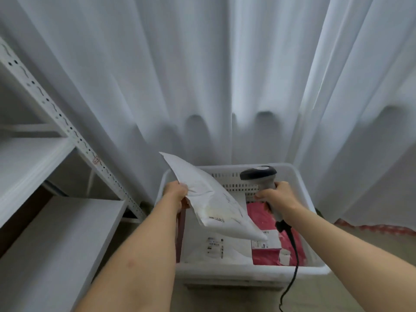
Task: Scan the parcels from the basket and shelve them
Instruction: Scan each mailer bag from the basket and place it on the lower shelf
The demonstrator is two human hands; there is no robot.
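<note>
Two hands busy: left hand grips white parcel, tilted; right hand grips scanner.

Basket sits centre, on the floor, directly before the curtain. Shelving unit stands left of the basket, its upright post near the basket's left rim. Two parcels lie flat in the basket: one on the left, one on the right, side by side. Third parcel held tilted above the basket's left half, at the left hand. Barcode scanner held above the right half, in the right hand. Scanner cable hangs over the basket's near rim.
</note>
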